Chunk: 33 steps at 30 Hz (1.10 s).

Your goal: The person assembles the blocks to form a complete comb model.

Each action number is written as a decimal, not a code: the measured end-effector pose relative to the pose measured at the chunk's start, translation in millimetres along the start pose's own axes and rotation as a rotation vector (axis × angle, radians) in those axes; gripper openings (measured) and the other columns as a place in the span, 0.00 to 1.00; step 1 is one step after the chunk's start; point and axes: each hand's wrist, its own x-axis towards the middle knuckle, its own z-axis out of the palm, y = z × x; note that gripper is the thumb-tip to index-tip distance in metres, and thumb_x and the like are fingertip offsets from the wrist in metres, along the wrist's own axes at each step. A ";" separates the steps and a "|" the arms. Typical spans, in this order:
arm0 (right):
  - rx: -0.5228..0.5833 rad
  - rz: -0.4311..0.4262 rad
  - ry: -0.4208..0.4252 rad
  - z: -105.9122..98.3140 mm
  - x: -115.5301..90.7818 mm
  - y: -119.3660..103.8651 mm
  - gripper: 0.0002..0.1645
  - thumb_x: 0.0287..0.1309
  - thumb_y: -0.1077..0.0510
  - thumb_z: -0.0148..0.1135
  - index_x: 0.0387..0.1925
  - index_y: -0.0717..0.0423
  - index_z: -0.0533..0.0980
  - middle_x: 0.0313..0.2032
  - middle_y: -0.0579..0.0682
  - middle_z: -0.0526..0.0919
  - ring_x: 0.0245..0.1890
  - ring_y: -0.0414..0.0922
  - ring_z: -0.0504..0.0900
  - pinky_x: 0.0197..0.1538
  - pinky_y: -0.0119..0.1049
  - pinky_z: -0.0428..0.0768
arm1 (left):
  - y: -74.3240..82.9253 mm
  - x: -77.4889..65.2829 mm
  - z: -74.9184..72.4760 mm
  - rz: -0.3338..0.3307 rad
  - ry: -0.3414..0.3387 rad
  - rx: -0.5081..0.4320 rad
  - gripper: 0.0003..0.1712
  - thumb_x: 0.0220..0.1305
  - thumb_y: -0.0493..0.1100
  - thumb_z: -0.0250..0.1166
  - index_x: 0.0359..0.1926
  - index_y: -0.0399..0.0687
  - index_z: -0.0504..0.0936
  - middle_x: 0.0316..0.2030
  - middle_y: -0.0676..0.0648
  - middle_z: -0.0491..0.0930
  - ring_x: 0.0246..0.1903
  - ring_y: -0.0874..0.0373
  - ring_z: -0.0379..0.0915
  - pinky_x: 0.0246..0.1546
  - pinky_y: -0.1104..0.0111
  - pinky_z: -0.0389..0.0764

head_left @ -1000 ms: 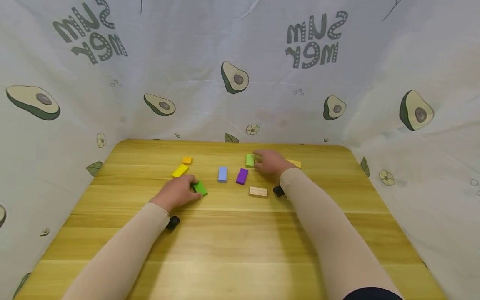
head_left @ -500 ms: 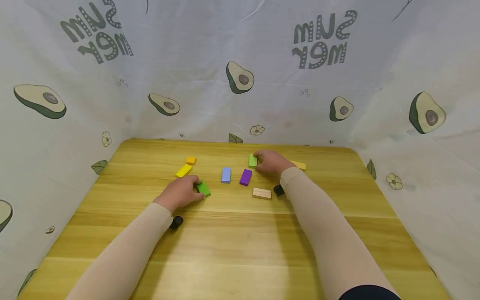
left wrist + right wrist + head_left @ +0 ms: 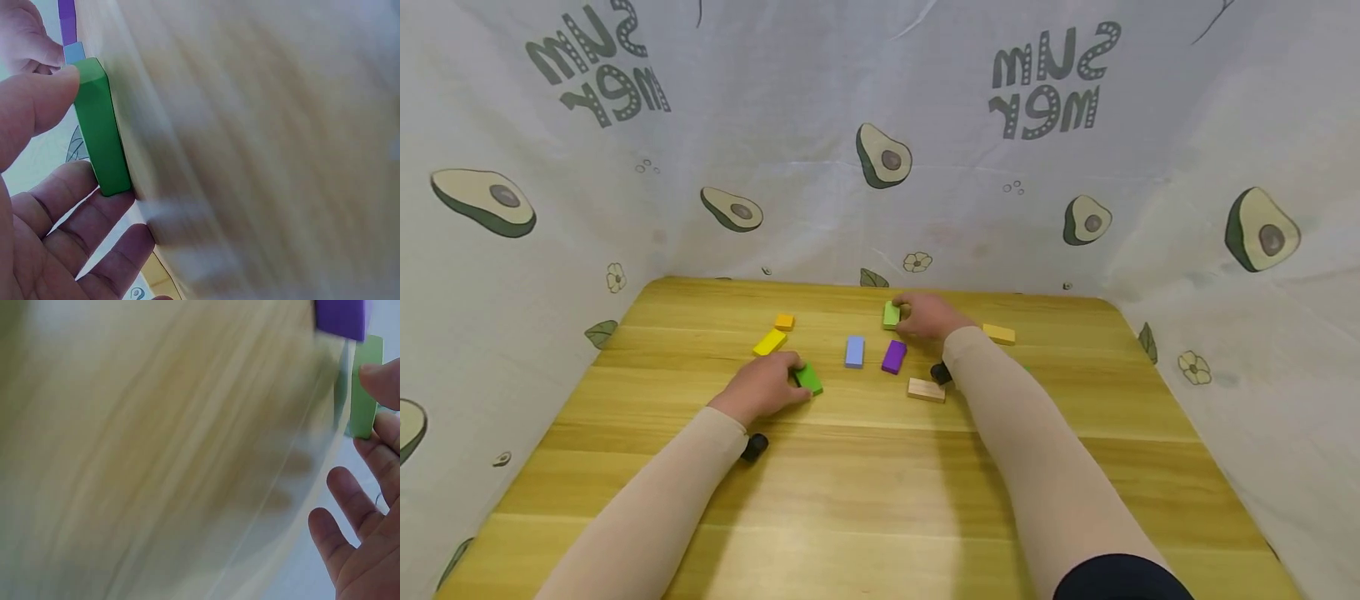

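Observation:
My left hand [image 3: 762,385] pinches a dark green block [image 3: 808,379] by its ends, thumb on one end and fingers at the other, as the left wrist view shows. With thumb and fingertips my right hand [image 3: 929,316] grips a light green block [image 3: 891,315] toward the far side of the table. In the right wrist view that light green block [image 3: 367,387] sits between thumb and index finger, the other fingers spread. A purple block [image 3: 894,357] and a light blue block [image 3: 854,352] lie between the two hands.
Beyond my left hand lie a yellow block [image 3: 770,342] and a small orange block [image 3: 785,322]. A plain wood block [image 3: 927,390] is left of my right forearm, a pale yellow block [image 3: 999,334] past it. A printed curtain [image 3: 805,200] borders the wooden table [image 3: 850,500].
My right hand has closed on the light green block and shifted it left and slightly away from me. The left hand keeps its place at the dark green block. The head view has turned slightly.

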 end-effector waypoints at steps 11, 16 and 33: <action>0.010 -0.016 -0.003 7.7 11.9 -13.5 0.37 0.62 0.56 0.65 0.73 0.53 0.72 0.71 0.57 0.76 0.65 0.54 0.76 0.76 0.52 0.70 | -0.3 0.8 1.1 -0.006 0.007 -0.001 0.35 0.67 0.55 0.74 0.68 0.44 0.78 0.59 0.44 0.84 0.44 0.53 0.77 0.53 0.55 0.80; 0.001 -0.008 -0.018 8.7 13.6 -14.9 0.38 0.62 0.56 0.65 0.74 0.53 0.71 0.72 0.57 0.75 0.62 0.53 0.75 0.75 0.51 0.70 | -0.8 1.3 0.8 -0.002 0.009 0.007 0.35 0.66 0.55 0.74 0.68 0.43 0.79 0.59 0.45 0.84 0.44 0.53 0.77 0.52 0.55 0.80; 0.109 -0.003 -0.055 10.3 12.9 -6.7 0.47 0.65 0.52 0.66 0.81 0.55 0.60 0.80 0.58 0.62 0.82 0.58 0.58 0.83 0.52 0.56 | 0.5 -0.1 -1.1 -0.002 0.002 0.007 0.35 0.67 0.55 0.73 0.68 0.43 0.79 0.59 0.44 0.84 0.44 0.52 0.77 0.54 0.54 0.80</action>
